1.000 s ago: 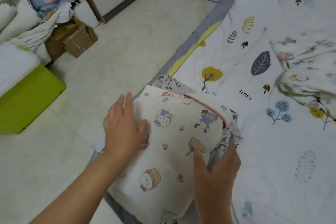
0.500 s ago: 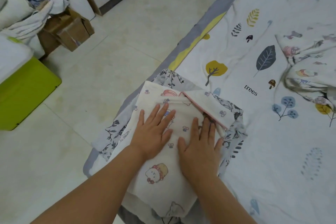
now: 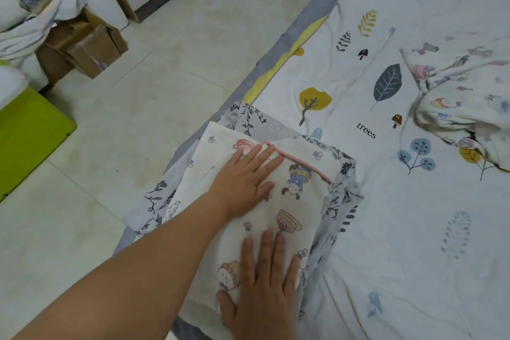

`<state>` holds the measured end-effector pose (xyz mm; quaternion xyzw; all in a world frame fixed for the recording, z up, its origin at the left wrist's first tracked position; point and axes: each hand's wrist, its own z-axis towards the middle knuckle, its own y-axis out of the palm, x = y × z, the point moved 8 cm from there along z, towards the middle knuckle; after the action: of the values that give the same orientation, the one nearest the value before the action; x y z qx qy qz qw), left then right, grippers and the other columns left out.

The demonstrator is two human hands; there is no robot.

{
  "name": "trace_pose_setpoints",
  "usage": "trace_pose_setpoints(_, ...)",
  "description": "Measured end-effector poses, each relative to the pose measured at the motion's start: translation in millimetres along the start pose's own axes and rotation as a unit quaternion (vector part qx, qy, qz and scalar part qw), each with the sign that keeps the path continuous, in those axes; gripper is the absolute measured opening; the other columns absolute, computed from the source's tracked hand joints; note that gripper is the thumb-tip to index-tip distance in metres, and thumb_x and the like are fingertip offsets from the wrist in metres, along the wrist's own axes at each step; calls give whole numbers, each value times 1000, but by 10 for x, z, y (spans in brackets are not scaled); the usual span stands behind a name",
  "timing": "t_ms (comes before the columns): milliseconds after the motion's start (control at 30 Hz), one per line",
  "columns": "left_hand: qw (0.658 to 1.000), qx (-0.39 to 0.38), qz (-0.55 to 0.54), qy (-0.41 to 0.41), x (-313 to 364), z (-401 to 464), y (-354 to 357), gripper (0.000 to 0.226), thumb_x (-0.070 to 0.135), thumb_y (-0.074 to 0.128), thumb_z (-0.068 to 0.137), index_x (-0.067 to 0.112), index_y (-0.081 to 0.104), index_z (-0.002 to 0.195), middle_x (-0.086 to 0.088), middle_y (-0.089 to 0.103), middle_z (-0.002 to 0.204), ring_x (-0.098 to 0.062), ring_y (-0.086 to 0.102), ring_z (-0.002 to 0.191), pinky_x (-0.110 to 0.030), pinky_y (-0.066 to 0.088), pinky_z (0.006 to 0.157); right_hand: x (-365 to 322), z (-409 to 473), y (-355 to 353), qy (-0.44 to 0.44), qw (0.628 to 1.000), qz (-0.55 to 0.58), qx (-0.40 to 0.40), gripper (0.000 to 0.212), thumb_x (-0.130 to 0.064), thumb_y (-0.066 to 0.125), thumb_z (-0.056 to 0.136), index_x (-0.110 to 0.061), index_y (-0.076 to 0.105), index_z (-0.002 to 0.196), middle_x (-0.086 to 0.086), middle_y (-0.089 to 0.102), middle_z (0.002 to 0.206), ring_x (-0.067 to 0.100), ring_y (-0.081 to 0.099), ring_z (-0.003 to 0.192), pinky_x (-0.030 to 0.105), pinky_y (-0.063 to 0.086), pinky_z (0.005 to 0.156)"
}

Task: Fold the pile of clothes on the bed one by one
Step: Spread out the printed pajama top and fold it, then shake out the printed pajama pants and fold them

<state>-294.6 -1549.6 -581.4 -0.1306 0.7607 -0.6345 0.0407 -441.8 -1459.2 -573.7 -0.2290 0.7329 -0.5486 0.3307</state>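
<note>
Pressing flat on a folded cream cotton garment printed with cartoon characters and trimmed in pink piping [image 3: 278, 201], both hands with fingers straight and spread, nothing gripped. Left hand [image 3: 245, 179] lying on the far half, fingertips just short of the pink piping; right hand [image 3: 262, 287] on the near half, close to the near edge of the bed. Garment resting on top of a folded grey-and-white cloth with a dark leaf-sprig print [image 3: 248, 119], the two stacked at the left edge of the bed with the white leaf-and-tree patterned sheet [image 3: 400, 243], partly overhanging the grey border toward the pale tiled floor [image 3: 138, 91]. Long axis of the garment running away from the body, roughly along the bed's left edge, with one hand at each end of it. Looks like a final smoothing of a finished fold. Next piece probably from the crumpled white printed heap of clothes [image 3: 463, 96] near the right edge of the bed, well apart from the stack, to the right and farther away; right hand the nearer one for that reach. Off the bed, a brown cardboard box [image 3: 91, 47] and a lime-green flat-topped container [image 3: 30, 130] on the floor.
</note>
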Motion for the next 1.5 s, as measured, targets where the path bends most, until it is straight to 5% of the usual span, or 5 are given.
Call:
trace_pose_setpoints(233, 998, -54, -10, -19, 116, -51, -185, 58, 40, 25, 100, 28, -3, 149, 1, -11, 158, -17, -7, 146, -40, -2, 116, 8, -15, -222, 4, 1000, -1, 19, 86, -66, 35, 65, -13, 37, 133, 16, -8, 156, 32, -9, 144, 51, 12, 106)
trace_pose_setpoints(433, 989, -45, -127, -67, 254, -333, -646, 46, 25, 44, 96, 17, 38, 140, -5, 18, 156, -19, 27, 138, -28, 26, 107, 59, 22, -799, -60, 996, 51, -36, 51, -58, 67, 56, -22, 77, 90, -3, 74, 97, 15, 71, 87, 28, 58, 65)
trace_pose_setpoints(667, 975, -158, -132, -78, 521, -557, -1046, 29, 28, 40, 97, 22, 55, 121, 3, 59, 121, -14, 55, 105, -24, 40, 85, 456, -158, -1316, -42, 972, 109, -206, 32, -24, 37, 96, -13, 48, 124, 12, 57, 123, 29, 53, 112, 39, 43, 94)
trace_pose_setpoints(1033, 973, -190, -131, 29, 1865, -8, -1794, 13, 28, 41, 97, 27, 54, 99, 4, 63, 108, -7, 53, 86, -20, 39, 71, 1974, -558, -2304, 117, 975, 132, -137, 30, -25, 37, 96, -14, 51, 119, 11, 57, 120, 26, 53, 109, 31, 41, 86)
trace_pose_setpoints(1500, 974, -152, -136, 95, 3834, 1243, -1865, 28, 31, 38, 97, 25, 53, 120, 7, 59, 115, -7, 48, 84, -19, 37, 73, 4337, -852, -2984, 249, 955, 142, -78, 32, -27, 39, 96, -20, 50, 125, 5, 58, 122, 19, 53, 112, 23, 39, 87)
